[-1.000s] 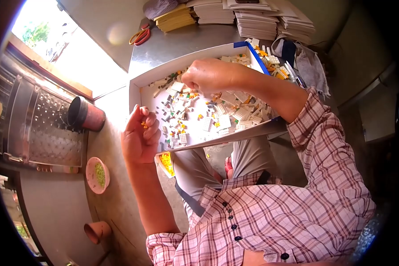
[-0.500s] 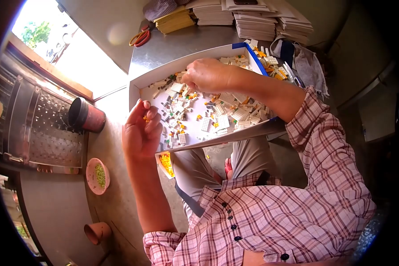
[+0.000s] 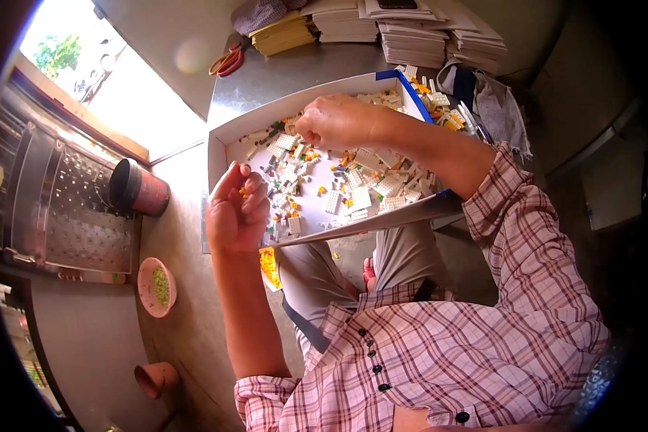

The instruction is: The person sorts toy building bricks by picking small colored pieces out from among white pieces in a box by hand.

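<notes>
The left hand (image 3: 239,209) is held palm up at the near left corner of the box (image 3: 259,120), its fingers half curled, with a few small yellow pieces (image 3: 243,192) cupped in them. The right hand (image 3: 335,124) is held inside the box, over its far half, with the fingers drawn together and pointed down; whether anything is pinched there cannot be told, as the fingertips are hidden. The floor of the box is strewn with toy bricks (image 3: 360,196), mostly white, with grey, yellow, orange and green ones mixed in. More bricks (image 3: 439,99) are heaped just beyond the blue right end of the box, beside a cloth (image 3: 500,108). Yellow bits are held in a small carton (image 3: 268,268) below the box's near left corner. Behind the box, a metal table (image 3: 266,75) is topped by scissors (image 3: 227,61) and stacks of paper (image 3: 349,25). Well left of the box, a bucket (image 3: 140,189), a pink bowl (image 3: 156,288) and a flowerpot (image 3: 157,379) are seen.
</notes>
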The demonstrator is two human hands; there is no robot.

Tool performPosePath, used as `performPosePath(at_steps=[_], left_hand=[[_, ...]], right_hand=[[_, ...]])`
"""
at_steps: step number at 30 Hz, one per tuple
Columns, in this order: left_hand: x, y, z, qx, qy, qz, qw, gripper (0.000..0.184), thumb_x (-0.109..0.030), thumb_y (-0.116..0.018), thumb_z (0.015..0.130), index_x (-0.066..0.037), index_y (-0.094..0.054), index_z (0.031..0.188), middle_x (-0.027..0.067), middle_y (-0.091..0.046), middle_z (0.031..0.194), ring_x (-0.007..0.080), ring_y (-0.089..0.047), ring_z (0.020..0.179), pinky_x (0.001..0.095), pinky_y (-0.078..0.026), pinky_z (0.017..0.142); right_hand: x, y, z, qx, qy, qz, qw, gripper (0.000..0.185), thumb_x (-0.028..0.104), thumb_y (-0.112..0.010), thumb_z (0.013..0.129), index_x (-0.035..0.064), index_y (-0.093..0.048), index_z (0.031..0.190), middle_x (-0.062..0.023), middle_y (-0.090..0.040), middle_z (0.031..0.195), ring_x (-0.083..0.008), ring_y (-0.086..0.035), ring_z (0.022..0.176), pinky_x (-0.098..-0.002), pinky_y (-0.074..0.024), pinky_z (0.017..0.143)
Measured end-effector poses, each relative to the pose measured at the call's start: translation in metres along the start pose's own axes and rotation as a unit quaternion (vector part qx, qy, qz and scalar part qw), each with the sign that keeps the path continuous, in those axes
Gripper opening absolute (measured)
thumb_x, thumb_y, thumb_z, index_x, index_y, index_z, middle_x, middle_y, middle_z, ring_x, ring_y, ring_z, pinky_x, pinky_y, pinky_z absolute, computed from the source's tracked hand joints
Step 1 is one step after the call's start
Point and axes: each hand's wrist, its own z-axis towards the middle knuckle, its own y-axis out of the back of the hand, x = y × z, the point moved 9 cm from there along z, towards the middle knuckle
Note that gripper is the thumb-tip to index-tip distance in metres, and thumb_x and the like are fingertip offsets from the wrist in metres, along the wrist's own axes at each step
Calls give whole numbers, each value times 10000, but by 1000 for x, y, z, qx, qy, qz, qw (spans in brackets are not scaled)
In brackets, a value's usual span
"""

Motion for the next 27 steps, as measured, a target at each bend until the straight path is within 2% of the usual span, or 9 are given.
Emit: performPosePath(at_steps=[4, 7, 13, 16, 19, 22, 25, 26, 27], left_hand=[[2, -1, 1, 1, 5, 13, 1000, 182, -199, -430, 974, -54, -500, 889, 16, -432, 702, 66, -328, 486, 180, -238, 378], [3, 0, 2, -2, 12, 25, 1000, 183, -203, -438, 971, -54, -506, 889, 17, -437, 698, 64, -325, 480, 178, -236, 374], [5, 1, 4, -24, 12, 47, 999, 175, -202, -452, 965, -59, -520, 890, 19, -449, 694, 61, -323, 473, 173, -225, 365], [4, 3, 4, -35, 7, 59, 998, 168, -203, -464, 959, -61, -522, 893, 20, -455, 696, 60, -324, 472, 170, -223, 364], [5, 3, 5, -9, 21, 42, 999, 178, -194, -464, 954, -50, -540, 881, 47, -507, 702, 83, -370, 489, 184, -259, 394], [5, 4, 5, -5, 18, 46, 999, 178, -196, -468, 951, -46, -544, 894, 52, -518, 715, 83, -374, 492, 182, -260, 396], [6, 8, 6, -30, 26, 69, 997, 198, -223, -477, 948, -42, -550, 913, 64, -531, 734, 80, -373, 493, 176, -262, 399], [8, 8, 6, -41, 35, 79, 995, 206, -232, -480, 947, -40, -550, 920, 68, -534, 739, 80, -372, 493, 175, -261, 398], [9, 4, 5, -52, 45, 88, 994, 215, -241, -483, 946, -37, -550, 928, 71, -537, 744, 79, -371, 493, 175, -261, 398]], right_hand=[[6, -12, 0, 32, 43, 15, 998, 20, 40, -630, 687, 52, -615, 681, -101, -630, 689, -270, -636, 708, -385, -483, 605], [8, -13, 0, 34, 32, -19, 999, 27, 40, -635, 672, 46, -617, 691, -105, -631, 693, -280, -638, 720, -387, -489, 618], [17, -11, -4, 16, 54, -46, 997, 32, 34, -609, 688, 34, -620, 717, -128, -630, 718, -307, -639, 745, -414, -497, 649], [18, -14, 0, -28, 77, -75, 994, 52, 47, -608, 696, 31, -623, 743, -140, -631, 741, -313, -638, 755, -411, -498, 657], [18, -15, 0, -19, 78, -74, 994, 50, 65, -606, 722, 22, -615, 746, -151, -631, 760, -320, -636, 758, -408, -499, 659], [16, -7, 0, -55, 78, -37, 995, 74, 85, -612, 757, 12, -609, 750, -151, -627, 756, -310, -629, 725, -401, -492, 641], [19, 22, -2, -94, 70, 118, 986, 111, 114, -635, 779, 4, -616, 772, -138, -621, 747, -264, -618, 677, -372, -480, 616], [26, 31, -2, -122, 98, 171, 973, 122, 113, -669, 777, 1, -622, 793, -111, -615, 729, -200, -597, 643, -330, -468, 593], [34, 36, -2, -143, 136, 198, 960, 115, 103, -670, 781, 0, -622, 795, -106, -614, 726, -189, -595, 641, -319, -467, 590]])
